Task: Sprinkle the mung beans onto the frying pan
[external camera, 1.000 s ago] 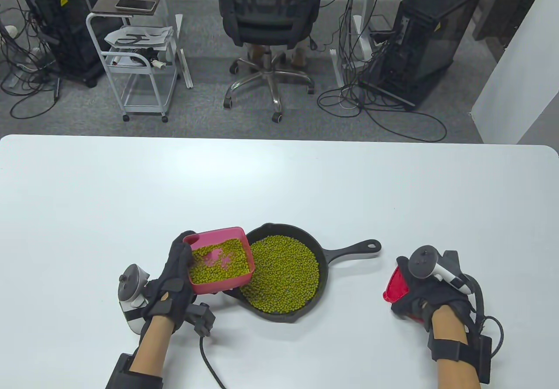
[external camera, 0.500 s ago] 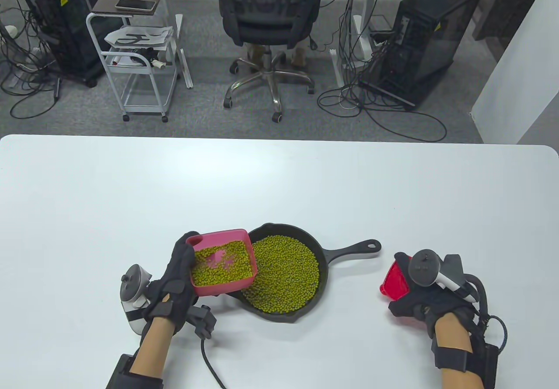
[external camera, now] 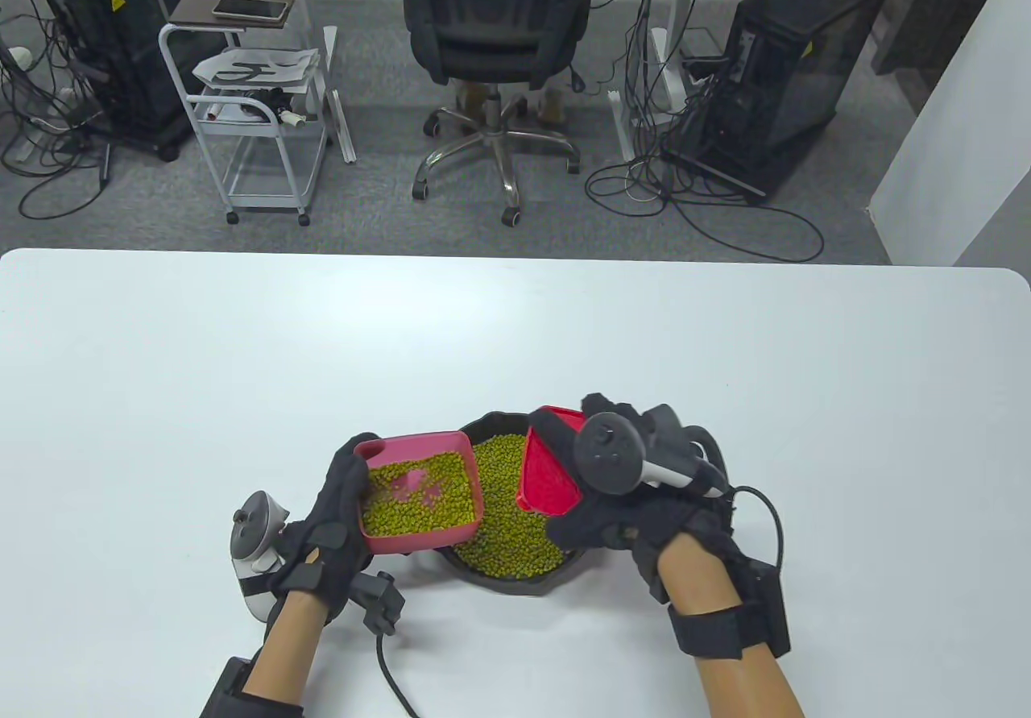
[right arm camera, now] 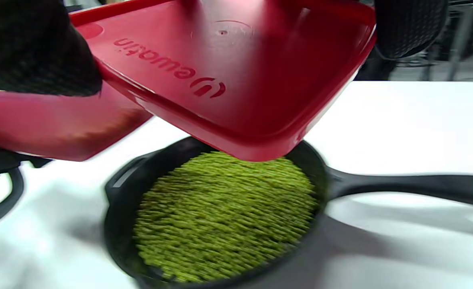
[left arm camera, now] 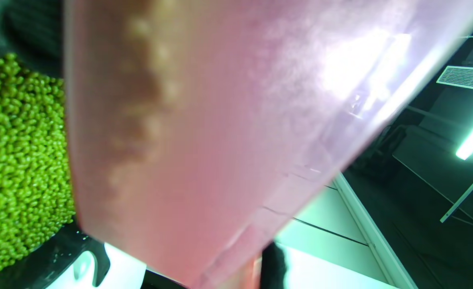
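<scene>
Mung beans point(external camera: 515, 508): most sit in frying pan, rest in pink tub.
Left hand point(external camera: 338, 525): grips pink tub point(external camera: 423, 492) by its left wall, held over pan's left rim, likely so spill lands inside.
Frying pan point(external camera: 515, 581): black, on white table point(external camera: 242, 363), near front edge, already well covered.
Right hand point(external camera: 636, 500): clamped on red lid point(external camera: 548, 476), tilted over pan.
Change: right hand and lid came from well right of the handle to over the pan; tub barely shifted.
</scene>
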Tool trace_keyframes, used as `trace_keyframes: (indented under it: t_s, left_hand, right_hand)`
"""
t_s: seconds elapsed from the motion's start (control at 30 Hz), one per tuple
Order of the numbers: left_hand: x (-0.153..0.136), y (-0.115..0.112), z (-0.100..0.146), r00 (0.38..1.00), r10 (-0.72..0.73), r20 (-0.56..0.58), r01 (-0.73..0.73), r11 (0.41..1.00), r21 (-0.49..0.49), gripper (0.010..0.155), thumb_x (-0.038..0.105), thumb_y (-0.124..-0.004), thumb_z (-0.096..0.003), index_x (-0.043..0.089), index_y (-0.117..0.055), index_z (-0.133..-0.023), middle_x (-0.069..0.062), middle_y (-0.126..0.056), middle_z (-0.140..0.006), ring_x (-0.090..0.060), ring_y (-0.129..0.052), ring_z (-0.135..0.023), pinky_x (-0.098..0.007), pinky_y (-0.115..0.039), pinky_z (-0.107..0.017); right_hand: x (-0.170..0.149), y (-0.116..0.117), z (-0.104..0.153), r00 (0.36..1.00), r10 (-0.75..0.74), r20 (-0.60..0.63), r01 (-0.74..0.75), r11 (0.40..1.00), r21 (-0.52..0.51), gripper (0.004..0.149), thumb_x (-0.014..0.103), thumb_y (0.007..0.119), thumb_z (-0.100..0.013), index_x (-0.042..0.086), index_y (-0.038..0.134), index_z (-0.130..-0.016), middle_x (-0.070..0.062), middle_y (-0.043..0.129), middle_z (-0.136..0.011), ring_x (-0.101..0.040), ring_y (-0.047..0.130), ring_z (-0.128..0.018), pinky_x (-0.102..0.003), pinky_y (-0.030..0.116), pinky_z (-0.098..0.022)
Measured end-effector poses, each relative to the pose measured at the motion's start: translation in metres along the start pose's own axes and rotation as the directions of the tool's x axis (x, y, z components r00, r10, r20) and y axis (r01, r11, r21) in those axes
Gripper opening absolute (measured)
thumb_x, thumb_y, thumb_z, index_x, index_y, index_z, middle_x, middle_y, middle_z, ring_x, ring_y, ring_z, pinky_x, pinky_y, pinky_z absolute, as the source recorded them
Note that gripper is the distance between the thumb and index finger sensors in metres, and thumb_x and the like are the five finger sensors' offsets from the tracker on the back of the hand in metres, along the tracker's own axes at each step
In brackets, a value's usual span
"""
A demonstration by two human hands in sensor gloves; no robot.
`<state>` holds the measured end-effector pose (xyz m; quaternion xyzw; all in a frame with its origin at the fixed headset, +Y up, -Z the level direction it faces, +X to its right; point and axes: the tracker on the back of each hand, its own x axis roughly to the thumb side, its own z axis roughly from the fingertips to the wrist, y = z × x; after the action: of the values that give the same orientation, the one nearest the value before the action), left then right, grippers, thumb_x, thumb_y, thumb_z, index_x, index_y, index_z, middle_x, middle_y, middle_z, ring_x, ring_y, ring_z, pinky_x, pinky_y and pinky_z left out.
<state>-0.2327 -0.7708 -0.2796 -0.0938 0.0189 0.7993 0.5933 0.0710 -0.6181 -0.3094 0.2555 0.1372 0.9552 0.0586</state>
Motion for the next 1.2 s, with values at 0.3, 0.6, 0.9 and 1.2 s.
trace_keyframes:
  t_s: [0.3,0.6,0.9,1.2]
  left_hand:
    - [-0.004,-0.009,0.002,1.0,-0.008,-0.011,0.007,0.999,-0.047,0.07,0.07,-0.057,-0.0544,0.034,-0.044,-0.113,-0.022,-0.053,-0.108,-0.043,-0.089,-0.063,-0.044,-0.09,-0.034]
    - [-0.011,-0.014,0.0,0.999,0.03,-0.037,-0.033,0.997,-0.066,0.075,0.075,-0.049,-0.0514,0.031,-0.047,-0.112,-0.022,-0.053,-0.109,-0.044,-0.09,-0.062,-0.044,-0.091,-0.033]
    - [-0.011,-0.016,-0.001,1.0,0.011,-0.022,-0.013,0.993,-0.116,0.082,0.079,-0.059,-0.051,0.029,-0.043,-0.114,-0.023,-0.052,-0.11,-0.045,-0.089,-0.064,-0.046,-0.089,-0.035]
    - [-0.014,-0.018,-0.008,0.999,0.043,-0.021,-0.046,0.98,-0.193,0.078,0.073,-0.063,-0.0537,0.029,-0.039,-0.114,-0.024,-0.05,-0.111,-0.045,-0.09,-0.065,-0.045,-0.091,-0.036]
  right_hand:
    - [0.084,0.008,-0.045,0.985,0.046,0.165,-0.061,0.994,0.093,0.107,0.067,0.093,-0.04,0.038,0.023,-0.116,-0.032,0.017,-0.122,-0.063,0.028,-0.106,-0.079,0.057,-0.063]
    - [0.097,0.014,-0.05,0.977,0.005,0.211,-0.033,0.991,0.129,0.107,0.066,0.095,-0.039,0.037,0.028,-0.116,-0.032,0.02,-0.123,-0.063,0.03,-0.106,-0.079,0.058,-0.062]
    - [0.092,0.014,-0.049,0.98,-0.018,0.197,-0.01,0.99,0.143,0.103,0.064,0.096,-0.04,0.034,0.034,-0.116,-0.029,0.02,-0.123,-0.061,0.029,-0.107,-0.079,0.055,-0.064]
    - [0.069,0.018,-0.043,0.961,-0.176,0.212,0.158,0.982,0.099,0.101,0.061,0.096,-0.042,0.032,0.033,-0.116,-0.025,0.018,-0.124,-0.056,0.022,-0.108,-0.075,0.049,-0.069]
